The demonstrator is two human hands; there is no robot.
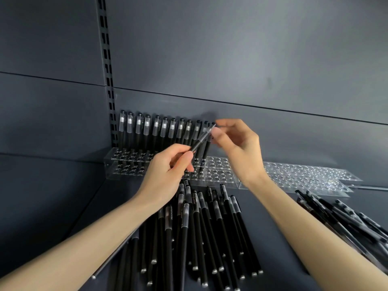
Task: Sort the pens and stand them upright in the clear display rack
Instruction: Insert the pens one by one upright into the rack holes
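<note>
Head view, one shelf bay, contents as follows. Item: left hand [168,171], fingers curled, thumb and forefinger pinching the lower barrel of the held pen [200,141]. Item: right hand [239,148], fingertips pinching the same pen at its frosted cap end. The held pen is black, tilted with the cap toward 1 o'clock, raised clear of the shelf [52,206] and crossing in front of the last standing pens. Item: clear display rack [117,162], at 9 o'clock of the hands, set against the back panel [252,59]. Item: upright pens [163,129], one row standing in the rack's rear holes, caps uppermost, running from the slotted upright [107,80] to just behind the right hand's fingertips; the front holes that show hold nothing. Item: loose black pens [199,227], a heap lying flat at 6 o'clock of the hands, between the forearms. Item: second heap [346,219] of pens, at 4 o'clock, beyond the right forearm. Item: further clear racks [310,175], at 3 o'clock, holding no pens.
</note>
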